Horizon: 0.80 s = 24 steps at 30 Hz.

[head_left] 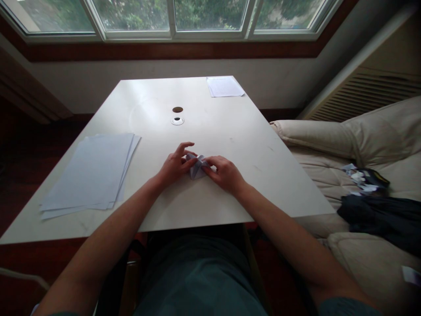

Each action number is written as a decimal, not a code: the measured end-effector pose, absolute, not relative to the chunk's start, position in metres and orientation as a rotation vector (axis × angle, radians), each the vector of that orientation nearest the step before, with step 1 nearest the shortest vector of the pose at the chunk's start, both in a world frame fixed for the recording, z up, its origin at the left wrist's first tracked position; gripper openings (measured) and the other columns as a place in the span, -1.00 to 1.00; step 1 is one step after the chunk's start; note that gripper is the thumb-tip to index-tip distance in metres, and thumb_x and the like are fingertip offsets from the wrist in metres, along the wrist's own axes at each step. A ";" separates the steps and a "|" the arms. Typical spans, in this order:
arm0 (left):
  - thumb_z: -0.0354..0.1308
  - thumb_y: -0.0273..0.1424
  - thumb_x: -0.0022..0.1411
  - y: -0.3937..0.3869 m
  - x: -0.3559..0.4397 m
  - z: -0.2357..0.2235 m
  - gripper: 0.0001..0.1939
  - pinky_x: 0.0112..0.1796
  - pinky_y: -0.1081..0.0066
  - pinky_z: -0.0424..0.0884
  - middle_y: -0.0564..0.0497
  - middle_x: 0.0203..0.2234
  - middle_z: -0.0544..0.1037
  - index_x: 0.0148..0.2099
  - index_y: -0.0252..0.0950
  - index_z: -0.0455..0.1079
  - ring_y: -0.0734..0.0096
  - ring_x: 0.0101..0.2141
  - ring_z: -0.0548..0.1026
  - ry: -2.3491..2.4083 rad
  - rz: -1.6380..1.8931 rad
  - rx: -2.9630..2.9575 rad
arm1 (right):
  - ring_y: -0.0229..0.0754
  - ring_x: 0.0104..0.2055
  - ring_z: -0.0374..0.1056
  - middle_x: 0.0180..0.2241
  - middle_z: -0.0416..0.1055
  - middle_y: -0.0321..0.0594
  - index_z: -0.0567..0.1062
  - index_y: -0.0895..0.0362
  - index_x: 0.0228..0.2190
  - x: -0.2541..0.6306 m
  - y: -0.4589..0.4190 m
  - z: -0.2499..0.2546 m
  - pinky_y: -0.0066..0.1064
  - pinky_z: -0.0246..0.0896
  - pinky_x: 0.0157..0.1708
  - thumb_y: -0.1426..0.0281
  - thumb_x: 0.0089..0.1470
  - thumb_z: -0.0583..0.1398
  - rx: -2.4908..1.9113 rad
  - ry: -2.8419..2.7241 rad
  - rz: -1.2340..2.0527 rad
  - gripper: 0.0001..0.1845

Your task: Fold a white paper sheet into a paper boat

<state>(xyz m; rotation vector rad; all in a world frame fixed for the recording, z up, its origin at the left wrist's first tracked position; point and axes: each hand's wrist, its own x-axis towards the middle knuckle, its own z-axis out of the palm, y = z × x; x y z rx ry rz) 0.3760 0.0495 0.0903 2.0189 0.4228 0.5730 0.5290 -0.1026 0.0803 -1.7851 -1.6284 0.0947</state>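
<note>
A small piece of folded paper (197, 169), white with creased, pointed flaps, is between my two hands just above the table's near middle. My left hand (176, 164) pinches its left side between thumb and fingers, with the index finger raised and bent over. On the other side, my right hand (226, 172) grips the right edge with thumb and fingertips. The fingers cover parts of the folds, so the full shape of the paper cannot be made out.
A loose stack of white sheets (88, 171) lies on the left of the white table (210, 131). More paper (225, 87) is at the far right corner. Two round holes pierce the tabletop. A beige sofa (312, 136) with dark cloth (381, 219) stands at the right.
</note>
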 end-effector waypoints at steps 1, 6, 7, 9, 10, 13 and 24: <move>0.17 -0.27 0.25 0.050 0.377 0.090 -0.49 -0.52 0.59 0.37 -0.02 -0.20 0.61 0.20 -0.19 0.18 0.59 -0.56 0.48 0.410 0.564 2.012 | -0.09 -0.14 0.41 -0.17 0.54 -0.16 0.50 0.05 -0.08 0.528 -0.103 0.081 -0.26 0.27 -0.08 0.29 0.25 0.13 -1.772 -1.618 0.092 -0.75; 0.13 -0.23 0.28 0.053 0.376 0.091 -0.76 -0.53 0.54 0.39 0.07 -0.60 0.54 -0.18 -0.30 0.47 0.49 -0.60 0.49 0.481 0.532 2.044 | -0.12 -0.15 0.44 -0.15 0.55 -0.19 0.49 0.00 -0.06 0.529 -0.104 0.081 -0.29 0.30 -0.12 0.29 0.28 0.10 -1.762 -1.597 0.094 -0.74; 0.13 -0.23 0.28 0.055 0.375 0.092 -0.75 -0.54 0.52 0.40 0.07 -0.63 0.52 -0.22 -0.31 0.48 0.47 -0.61 0.50 0.498 0.541 2.032 | -0.13 -0.19 0.45 -0.19 0.55 -0.20 0.49 0.01 -0.08 0.530 -0.104 0.081 -0.32 0.31 -0.17 0.29 0.27 0.10 -1.774 -1.566 0.099 -0.76; 0.13 -0.24 0.26 0.059 0.373 0.094 -0.76 -0.53 0.49 0.43 0.05 -0.64 0.52 -0.24 -0.33 0.48 0.44 -0.61 0.51 0.527 0.580 1.995 | -0.15 -0.26 0.46 -0.26 0.55 -0.21 0.48 0.02 -0.12 0.533 -0.106 0.081 -0.36 0.31 -0.26 0.30 0.25 0.11 -1.789 -1.485 0.116 -0.79; 0.14 -0.25 0.26 0.062 0.371 0.095 -0.76 -0.52 0.48 0.44 0.04 -0.64 0.52 -0.24 -0.33 0.48 0.43 -0.61 0.52 0.546 0.605 1.980 | -0.16 -0.30 0.46 -0.29 0.55 -0.22 0.48 0.03 -0.14 0.534 -0.107 0.081 -0.37 0.31 -0.29 0.30 0.24 0.12 -1.788 -1.445 0.123 -0.80; 0.16 -0.27 0.23 0.071 0.368 0.097 -0.77 -0.52 0.46 0.47 0.03 -0.66 0.52 -0.25 -0.35 0.47 0.41 -0.62 0.52 0.607 0.626 1.929 | -0.20 -0.39 0.43 -0.35 0.53 -0.22 0.45 0.06 -0.19 0.538 -0.109 0.082 -0.38 0.32 -0.33 0.31 0.21 0.13 -1.766 -1.346 0.134 -0.84; 0.18 -0.43 0.12 0.086 0.363 0.101 -0.87 -0.47 0.33 0.58 -0.03 -0.56 0.55 -0.25 -0.37 0.39 0.35 -0.57 0.57 0.677 0.541 1.624 | -0.25 -0.49 0.35 -0.47 0.46 -0.28 0.42 0.09 -0.33 0.541 -0.109 0.086 -0.44 0.25 -0.44 0.36 0.11 0.15 -1.788 -1.230 0.146 -0.93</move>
